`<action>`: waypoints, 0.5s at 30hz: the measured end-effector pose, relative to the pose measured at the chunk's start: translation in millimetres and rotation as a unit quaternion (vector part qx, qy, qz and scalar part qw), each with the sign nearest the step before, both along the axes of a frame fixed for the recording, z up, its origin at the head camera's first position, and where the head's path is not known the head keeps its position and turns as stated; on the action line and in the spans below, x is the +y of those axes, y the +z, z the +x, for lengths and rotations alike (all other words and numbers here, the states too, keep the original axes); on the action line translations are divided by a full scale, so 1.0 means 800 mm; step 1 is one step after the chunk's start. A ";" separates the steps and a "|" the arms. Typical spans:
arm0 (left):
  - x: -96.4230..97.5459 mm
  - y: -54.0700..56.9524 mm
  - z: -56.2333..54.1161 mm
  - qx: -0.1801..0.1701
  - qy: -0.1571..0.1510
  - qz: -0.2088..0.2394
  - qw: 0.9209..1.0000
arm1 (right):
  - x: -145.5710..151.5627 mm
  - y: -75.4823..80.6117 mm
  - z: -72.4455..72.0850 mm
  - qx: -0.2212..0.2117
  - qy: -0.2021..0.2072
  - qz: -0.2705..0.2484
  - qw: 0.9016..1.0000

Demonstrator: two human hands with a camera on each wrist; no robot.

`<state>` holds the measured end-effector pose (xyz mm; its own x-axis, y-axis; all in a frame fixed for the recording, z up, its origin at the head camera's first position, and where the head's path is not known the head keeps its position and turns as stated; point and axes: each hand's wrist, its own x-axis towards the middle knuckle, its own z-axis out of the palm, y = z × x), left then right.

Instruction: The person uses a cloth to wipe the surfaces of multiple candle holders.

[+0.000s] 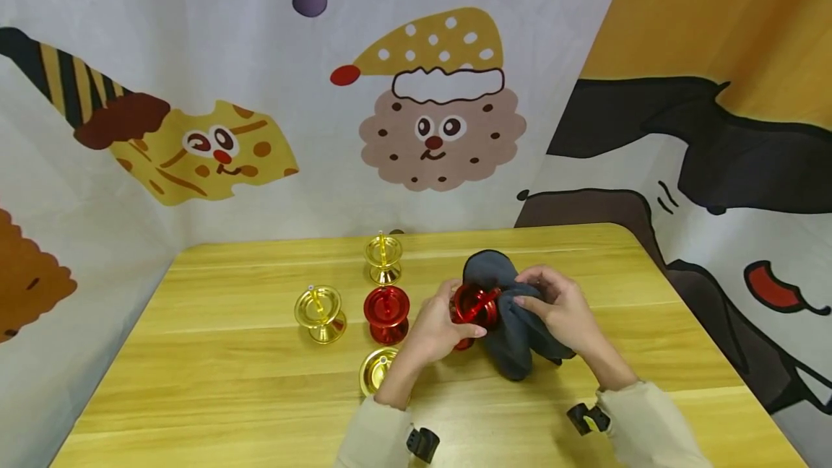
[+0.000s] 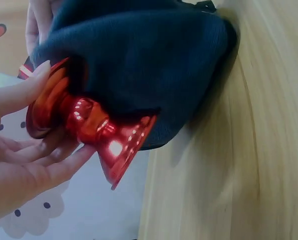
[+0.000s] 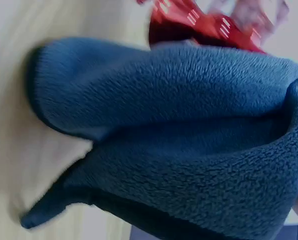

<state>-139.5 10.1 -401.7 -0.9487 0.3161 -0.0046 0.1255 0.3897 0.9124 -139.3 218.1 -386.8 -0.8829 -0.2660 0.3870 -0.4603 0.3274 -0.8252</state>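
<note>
My left hand (image 1: 432, 331) grips a shiny red candle holder (image 2: 89, 120) around its upper dish, thumb on the rim and fingers beneath. The holder tilts, its flared foot clear of the hand in the left wrist view. A red spike rises from the dish in the head view. Against the holder lies a folded dark blue-grey cloth (image 1: 510, 345), which hides part of the dish. My right hand (image 1: 565, 309) pinches this cloth between thumb and fingers, just right of the holder. Fuzzy pile and hanging folds of the cloth fill most of the right wrist view.
Left of my hands stand another red candle holder (image 1: 386, 316), a gold one (image 1: 321, 313) beside it and a gold one (image 1: 383, 258) behind. My left forearm partly covers a third gold holder (image 1: 373, 374) in front. A printed curtain (image 1: 273, 42) hangs behind the wooden table (image 1: 227, 396).
</note>
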 end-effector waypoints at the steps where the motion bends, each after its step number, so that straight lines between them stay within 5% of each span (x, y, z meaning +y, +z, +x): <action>1: 0.001 0.000 0.000 0.004 0.004 0.007 1.000 | -0.004 -0.003 0.001 0.001 -0.014 0.005 1.000; 10: 0.004 -0.007 0.003 0.029 0.025 0.001 0.999 | -0.024 -0.027 0.015 0.045 -0.025 0.112 0.992; 15: 0.001 -0.008 0.003 0.021 0.021 0.009 1.000 | -0.025 -0.028 0.020 0.071 -0.014 0.123 0.990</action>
